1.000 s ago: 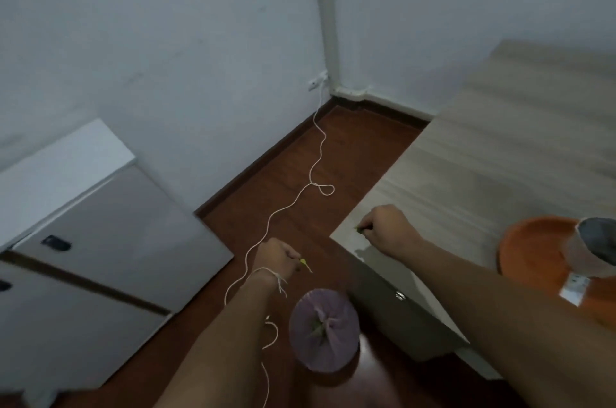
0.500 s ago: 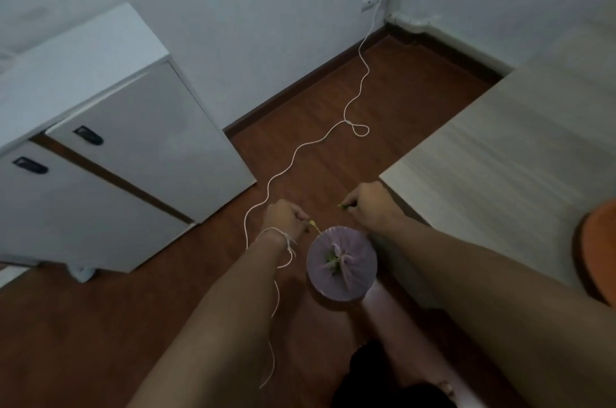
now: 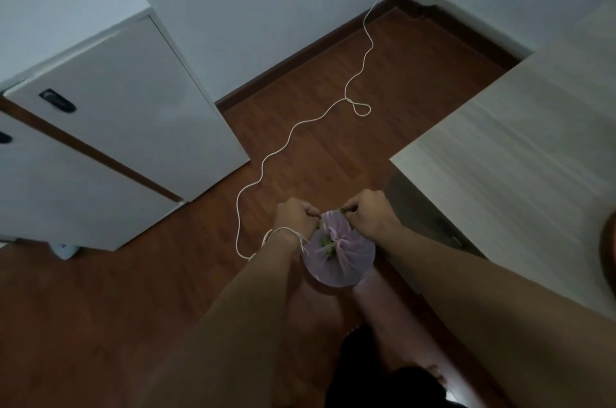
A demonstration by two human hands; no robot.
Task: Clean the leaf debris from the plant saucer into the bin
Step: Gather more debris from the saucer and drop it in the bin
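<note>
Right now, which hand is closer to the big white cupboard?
The left hand. It's at the bin's far rim on the side toward the white cupboard. The right hand is at the same rim, but on the side toward the table.

open floor (image 3: 350, 154) between white cabinet (image 3: 126, 127) and table (image 3: 520, 154), only a cord (image 3: 286, 141) across it
</note>
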